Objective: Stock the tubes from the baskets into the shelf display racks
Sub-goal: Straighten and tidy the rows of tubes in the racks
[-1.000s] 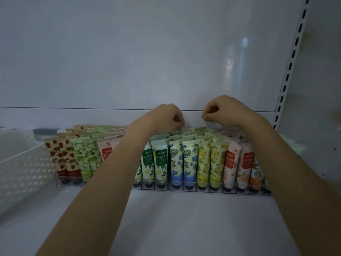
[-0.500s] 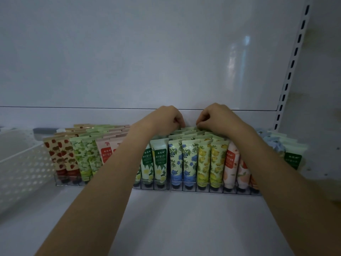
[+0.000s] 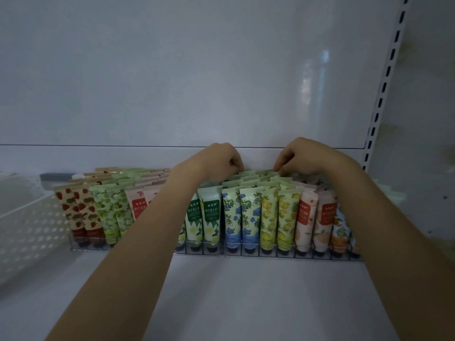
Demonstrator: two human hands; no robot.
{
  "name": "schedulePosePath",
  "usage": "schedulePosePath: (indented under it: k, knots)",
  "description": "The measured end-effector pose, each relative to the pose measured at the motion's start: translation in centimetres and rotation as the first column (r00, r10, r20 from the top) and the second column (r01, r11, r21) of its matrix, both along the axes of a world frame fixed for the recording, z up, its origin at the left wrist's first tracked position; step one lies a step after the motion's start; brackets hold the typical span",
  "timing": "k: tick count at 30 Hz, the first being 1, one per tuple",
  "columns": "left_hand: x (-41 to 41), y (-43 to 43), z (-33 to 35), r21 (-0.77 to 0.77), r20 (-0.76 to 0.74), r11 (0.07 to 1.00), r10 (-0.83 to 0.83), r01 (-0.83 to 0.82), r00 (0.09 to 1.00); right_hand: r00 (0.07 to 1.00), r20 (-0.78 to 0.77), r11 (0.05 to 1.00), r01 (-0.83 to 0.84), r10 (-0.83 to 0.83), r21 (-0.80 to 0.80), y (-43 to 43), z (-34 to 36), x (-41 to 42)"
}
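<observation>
Several rows of patterned tubes [image 3: 251,212] stand cap-down in a clear display rack [image 3: 268,253] at the back of the white shelf [image 3: 246,299]. The columns run from strawberry and green prints on the left, through blue and yellow, to orange on the right. My left hand [image 3: 219,161] and my right hand [image 3: 307,156] reach over the rack with fingers curled shut. Their fingertips rest on the crimped tops of the rearmost tubes [image 3: 257,172] in the blue and yellow columns. No loose tube shows in either hand.
A white perforated basket [image 3: 27,227] stands at the left end of the shelf, beside the rack. The shelf's back panel [image 3: 221,82] rises close behind the tubes. A slotted upright [image 3: 384,94] runs up the right side.
Both hands came down from just above the rack onto the back-row tube tops, then spread slightly apart. The view has shifted a little.
</observation>
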State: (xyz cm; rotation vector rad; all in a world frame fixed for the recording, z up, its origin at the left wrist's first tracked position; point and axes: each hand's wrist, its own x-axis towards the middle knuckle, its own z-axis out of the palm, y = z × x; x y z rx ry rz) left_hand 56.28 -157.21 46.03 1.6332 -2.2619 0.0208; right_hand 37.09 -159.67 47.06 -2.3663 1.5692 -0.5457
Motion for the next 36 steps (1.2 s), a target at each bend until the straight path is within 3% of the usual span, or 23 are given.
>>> schedulePosePath:
  k: [11,21,26,36]
  knots:
    - [-0.6,0.2,0.5,-0.073,-0.016,0.997,-0.040,0.039,0.999,0.998,-0.039,0.984,-0.064,0.058,-0.165,-0.1,0.1,0.1]
    - [-2.2,0.7,0.4,-0.080,0.016,0.984,-0.156,0.157,0.988,0.995,0.004,0.990,-0.103,0.104,-0.100,0.8,1.5,-0.8]
    - [-2.7,0.9,0.1,-0.059,0.034,0.979,-0.194,0.195,0.980,0.984,-0.156,0.996,-0.077,0.084,0.049,1.6,1.8,-0.7]
    - [-2.9,0.2,-0.6,-0.064,-0.013,0.973,-0.222,0.221,0.975,0.967,-0.247,0.997,-0.049,0.062,0.058,1.6,1.3,0.2]
